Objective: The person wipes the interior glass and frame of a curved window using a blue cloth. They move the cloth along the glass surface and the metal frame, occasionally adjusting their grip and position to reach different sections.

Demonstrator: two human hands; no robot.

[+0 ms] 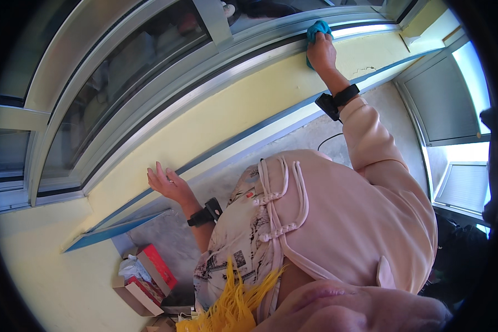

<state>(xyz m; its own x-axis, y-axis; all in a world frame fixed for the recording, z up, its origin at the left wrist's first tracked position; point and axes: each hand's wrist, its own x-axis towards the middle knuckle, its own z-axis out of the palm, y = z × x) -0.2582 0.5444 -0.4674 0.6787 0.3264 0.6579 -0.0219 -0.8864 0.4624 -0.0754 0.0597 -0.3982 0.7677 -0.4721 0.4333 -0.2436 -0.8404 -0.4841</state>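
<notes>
My right hand [323, 52] grips a bunched teal cloth [318, 30] and presses it onto the metal track [269, 54] of a sliding window, near the track's right end. Part of the cloth hangs below the hand over the cream windowsill [224, 112]. My left hand [170, 182] is empty with its fingers apart, at the blue-edged front of the sill towards the left; whether it rests on the sill is hard to tell. Each wrist wears a black strap with a small device.
Window panes in aluminium frames [220, 25] rise behind the track. An open cardboard box [143, 282] holding plastic and red packaging stands on the floor at lower left. At right is a metal-framed door [444, 95]. A dark cable [330, 139] hangs near my right sleeve.
</notes>
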